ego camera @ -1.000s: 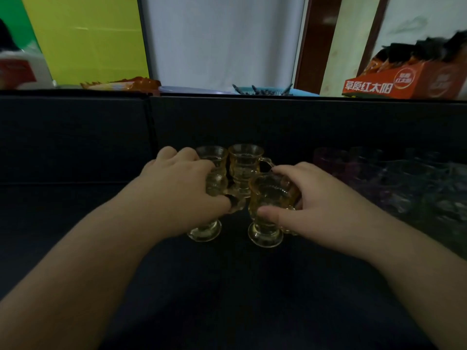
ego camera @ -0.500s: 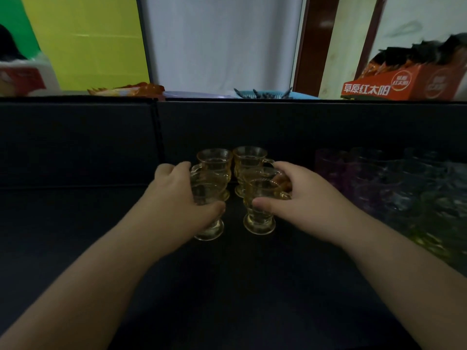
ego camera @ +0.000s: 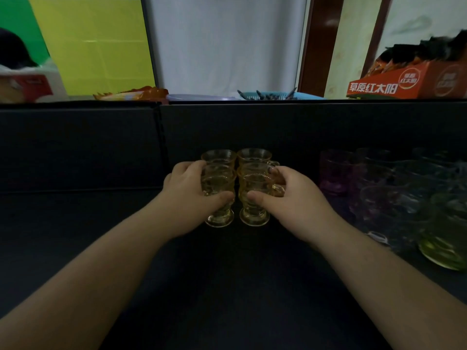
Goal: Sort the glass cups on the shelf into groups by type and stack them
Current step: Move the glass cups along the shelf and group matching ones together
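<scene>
Several amber footed glass cups with handles stand in a tight square on the dark shelf [ego camera: 227, 286]. My left hand [ego camera: 188, 198] grips the front left amber cup [ego camera: 219, 188], thumb across its front. My right hand [ego camera: 290, 198] grips the front right amber cup [ego camera: 254, 190] the same way. Both front cups stand upright on their feet, side by side. Behind them stand the back left amber cup [ego camera: 219, 155] and the back right amber cup [ego camera: 254, 155], close against the shelf's back wall.
To the right stand purple cups [ego camera: 333, 173], several clear glasses [ego camera: 394, 198] and a green glass [ego camera: 447, 238] near the right edge. The shelf's black back wall [ego camera: 278, 127] rises behind the cups. An orange box [ego camera: 409, 80] sits above at the right.
Both hands have moved their amber cups back and together, so the two front cups now stand right before the back pair. The camera has drawn closer.
</scene>
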Demonstrator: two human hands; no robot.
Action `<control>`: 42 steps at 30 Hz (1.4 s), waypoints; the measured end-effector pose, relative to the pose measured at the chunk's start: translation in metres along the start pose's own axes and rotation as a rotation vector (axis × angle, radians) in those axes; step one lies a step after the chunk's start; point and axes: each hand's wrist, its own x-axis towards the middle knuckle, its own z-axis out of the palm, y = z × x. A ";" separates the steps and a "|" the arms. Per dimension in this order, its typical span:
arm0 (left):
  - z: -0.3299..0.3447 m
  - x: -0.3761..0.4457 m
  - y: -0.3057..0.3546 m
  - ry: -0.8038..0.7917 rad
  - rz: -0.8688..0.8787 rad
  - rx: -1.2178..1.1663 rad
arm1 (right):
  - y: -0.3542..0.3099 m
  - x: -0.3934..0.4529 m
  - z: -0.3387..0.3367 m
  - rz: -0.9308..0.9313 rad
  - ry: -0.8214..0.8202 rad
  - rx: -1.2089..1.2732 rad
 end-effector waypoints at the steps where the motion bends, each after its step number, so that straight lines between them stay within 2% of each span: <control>1: -0.001 0.003 -0.001 -0.007 -0.001 -0.002 | 0.001 0.000 0.000 -0.003 0.004 0.010; 19: 0.010 0.022 0.012 -0.004 0.063 0.035 | 0.020 0.010 -0.007 0.039 0.084 0.123; 33: 0.027 0.021 0.017 -0.029 0.013 -0.253 | 0.023 0.012 -0.016 0.070 0.067 0.116; 42: 0.038 0.011 0.021 0.109 0.031 -0.298 | 0.010 -0.001 -0.016 0.016 0.071 0.020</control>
